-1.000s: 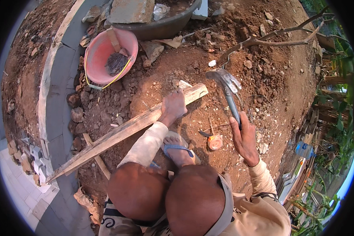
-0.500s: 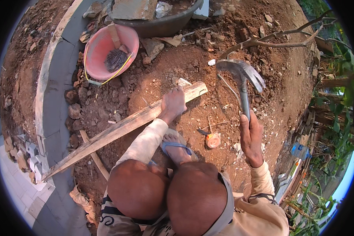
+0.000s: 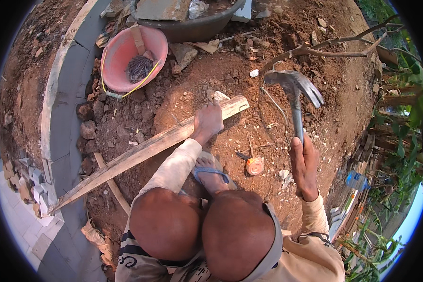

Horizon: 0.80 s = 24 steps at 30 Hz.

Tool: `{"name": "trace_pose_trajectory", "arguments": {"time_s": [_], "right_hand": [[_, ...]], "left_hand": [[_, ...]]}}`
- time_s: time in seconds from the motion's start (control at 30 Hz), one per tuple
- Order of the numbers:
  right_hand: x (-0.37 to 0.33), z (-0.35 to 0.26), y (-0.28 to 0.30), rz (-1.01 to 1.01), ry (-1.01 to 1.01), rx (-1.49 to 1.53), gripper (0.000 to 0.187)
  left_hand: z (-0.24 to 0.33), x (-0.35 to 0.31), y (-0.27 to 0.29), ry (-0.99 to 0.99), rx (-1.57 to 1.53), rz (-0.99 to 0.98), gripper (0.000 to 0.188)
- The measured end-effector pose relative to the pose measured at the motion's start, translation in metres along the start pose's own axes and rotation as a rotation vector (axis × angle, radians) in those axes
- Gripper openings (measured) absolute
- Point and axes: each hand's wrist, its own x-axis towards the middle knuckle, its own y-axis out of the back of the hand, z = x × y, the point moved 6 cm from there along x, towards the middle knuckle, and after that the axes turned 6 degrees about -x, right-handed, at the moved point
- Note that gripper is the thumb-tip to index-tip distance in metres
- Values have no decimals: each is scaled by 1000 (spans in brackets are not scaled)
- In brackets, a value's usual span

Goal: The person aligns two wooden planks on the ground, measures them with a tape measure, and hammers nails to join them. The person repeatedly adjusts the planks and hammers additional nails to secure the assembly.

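My left hand [image 3: 208, 123] is closed around a long wooden plank [image 3: 145, 148], near its far right end. The plank slants from the low wall at the lower left up toward the middle. A nail [image 3: 176, 119] sticks out of it, left of my hand. In my right hand [image 3: 305, 164] is a claw hammer [image 3: 296, 101], gripped by its handle and raised to the right of the plank, its metal head away from me and apart from the wood. Between my hands an orange tape measure [image 3: 254, 166] lies on the soil, close to my sandalled foot [image 3: 210, 176].
A pink bucket [image 3: 113, 70] with many nails inside stands at the back left. Behind it is a dark basin [image 3: 197, 30] bearing a stone slab. A grey block wall [image 3: 61, 117] curves along the left. A bare branch [image 3: 324, 50] reaches in at the upper right. Another wood strip [image 3: 113, 185] lies under the plank.
The hammer and my right hand have shifted slightly to the right. My left hand still holds the plank in nearly the same place.
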Motion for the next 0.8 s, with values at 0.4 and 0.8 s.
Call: {"name": "trace_pose_trajectory", "arguments": {"time_s": [0.4, 0.8], "right_hand": [[3, 38, -78, -79, -79, -150, 39], [-12, 44, -81, 56, -23, -67, 46]], "left_hand": [[2, -5, 5, 23, -29, -28, 59], [1, -6, 4, 10, -23, 11, 59]]}}
